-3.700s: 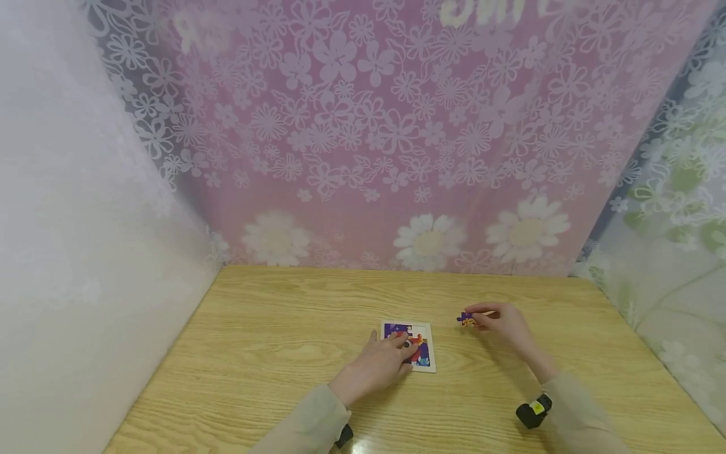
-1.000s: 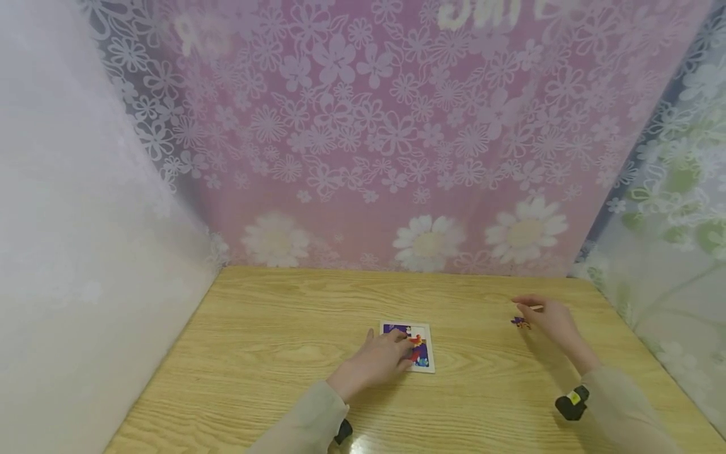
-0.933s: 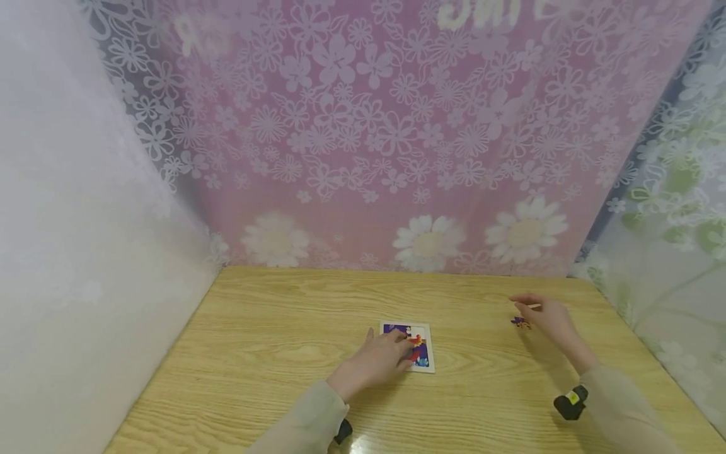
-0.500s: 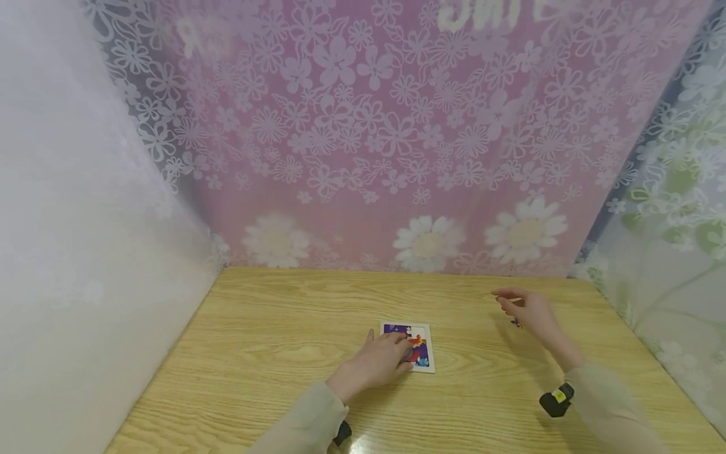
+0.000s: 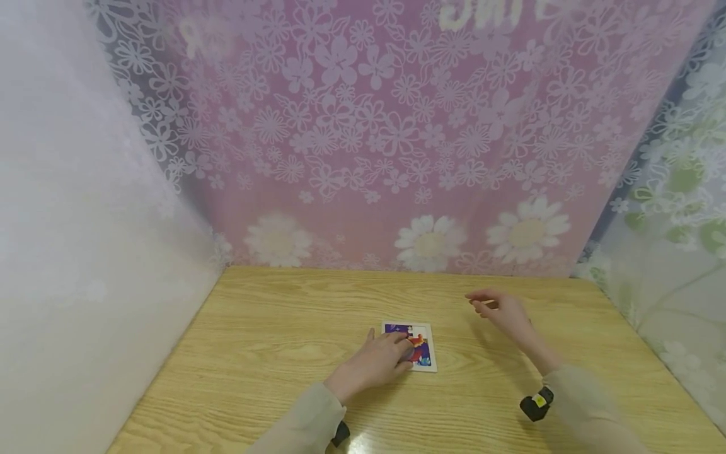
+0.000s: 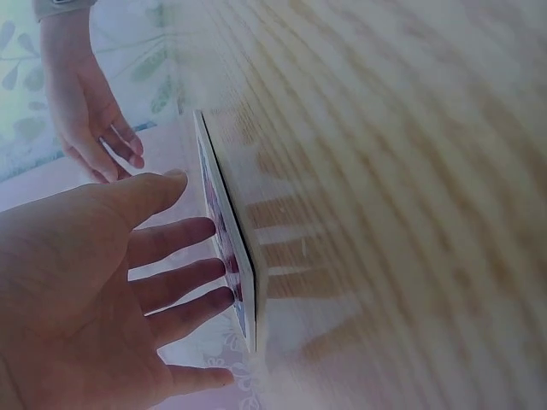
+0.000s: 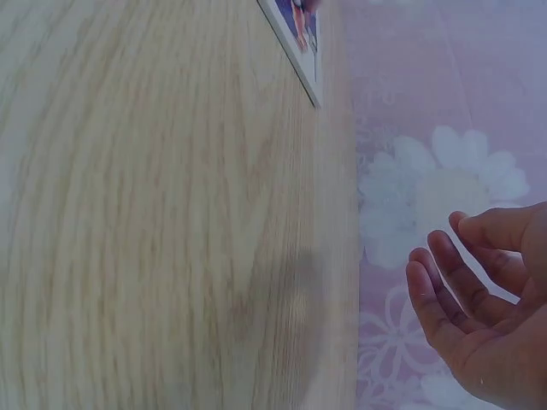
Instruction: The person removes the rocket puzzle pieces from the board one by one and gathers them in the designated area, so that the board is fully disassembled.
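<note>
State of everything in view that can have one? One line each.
Left hand: fingers spread, fingertips resting on the puzzle.
Right hand: raised over the table, fingers loosely curved, nothing visible in them.
Framed puzzle: flat on the table, looks incomplete, white gap at its far right; partly hidden by the hand on it.
Black device: worn at the right cuff.
Curtain: hanging behind the table.

Pink-purple floral backdrop [image 5: 340, 151] straight across the back, crowded with white blossoms, three big daisies [image 5: 526, 232] lined up near its lower edge! A pale sheet [image 5: 85, 271] closes the left side, a leafy green-and-white panel [image 5: 680, 296] the right, and light glints off the wood-grain table [image 5: 266, 328].
</note>
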Demonstrator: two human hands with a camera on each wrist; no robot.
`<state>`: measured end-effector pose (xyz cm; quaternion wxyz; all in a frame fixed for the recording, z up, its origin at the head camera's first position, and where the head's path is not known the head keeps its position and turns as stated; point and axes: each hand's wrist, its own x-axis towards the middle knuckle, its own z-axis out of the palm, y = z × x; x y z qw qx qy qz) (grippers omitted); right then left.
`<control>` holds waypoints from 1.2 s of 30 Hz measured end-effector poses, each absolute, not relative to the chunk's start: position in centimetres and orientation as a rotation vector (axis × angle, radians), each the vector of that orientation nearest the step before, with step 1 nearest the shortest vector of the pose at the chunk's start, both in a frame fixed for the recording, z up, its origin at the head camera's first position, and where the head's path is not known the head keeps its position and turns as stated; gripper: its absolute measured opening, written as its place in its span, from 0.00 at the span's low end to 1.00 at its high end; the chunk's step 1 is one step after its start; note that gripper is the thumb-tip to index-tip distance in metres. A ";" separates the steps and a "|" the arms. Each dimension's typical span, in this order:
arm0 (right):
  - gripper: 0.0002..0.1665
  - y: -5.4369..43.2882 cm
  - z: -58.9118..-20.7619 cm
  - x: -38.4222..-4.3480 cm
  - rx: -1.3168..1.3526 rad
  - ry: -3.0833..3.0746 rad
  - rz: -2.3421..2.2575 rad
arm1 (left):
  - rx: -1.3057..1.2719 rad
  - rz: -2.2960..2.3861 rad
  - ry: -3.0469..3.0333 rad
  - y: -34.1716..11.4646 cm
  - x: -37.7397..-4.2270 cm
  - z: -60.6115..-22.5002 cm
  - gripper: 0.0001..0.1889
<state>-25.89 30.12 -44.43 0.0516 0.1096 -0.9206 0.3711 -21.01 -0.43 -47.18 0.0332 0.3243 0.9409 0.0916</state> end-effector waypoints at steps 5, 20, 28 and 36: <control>0.17 28.9 -45.2 -26.1 0.359 -2.788 1.151 | 0.988 0.306 2.891 -1.2 -20.9 -47.4 0.24; 0.14 24.9 -46.8 -26.6 0.398 -2.866 1.114 | 0.933 0.166 2.837 -3.2 -20.3 -47.3 0.30; 0.13 22.8 -47.4 -26.6 0.437 -2.873 1.097 | 0.934 0.104 2.838 -3.0 -20.2 -47.0 0.30; 0.10 21.1 -47.6 -26.4 0.474 -2.929 1.042 | 0.933 0.097 2.849 -3.0 -20.1 -47.1 0.30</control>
